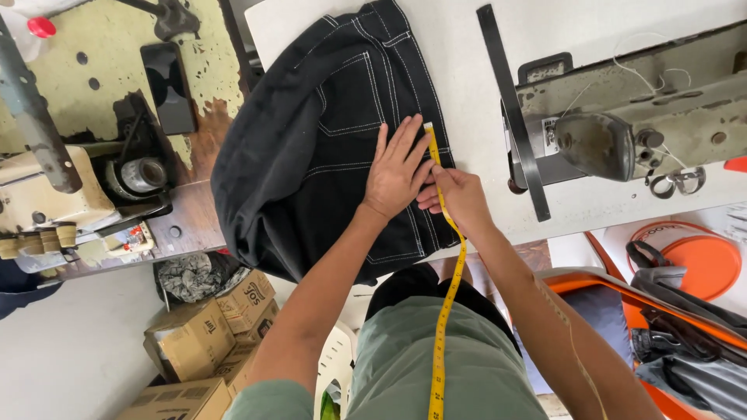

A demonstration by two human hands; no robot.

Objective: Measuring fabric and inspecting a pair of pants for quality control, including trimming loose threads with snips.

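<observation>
On table, left hand (394, 175) flat on black trousers (327, 148), right hand (459, 194) pinching tape measure (445, 311) (yellow)

We count one black garment (327, 148) with white stitching on the desk (467, 62), and one yellow measuring tape (445, 311). We count two hands: the left hand (393, 175) and the right hand (459, 196). We count two sewing machines: one grey (646, 109), one cream (54, 194). We count one dark phone (167, 85), four cardboard boxes (191, 338) and one red-capped bottle (35, 27).
</observation>
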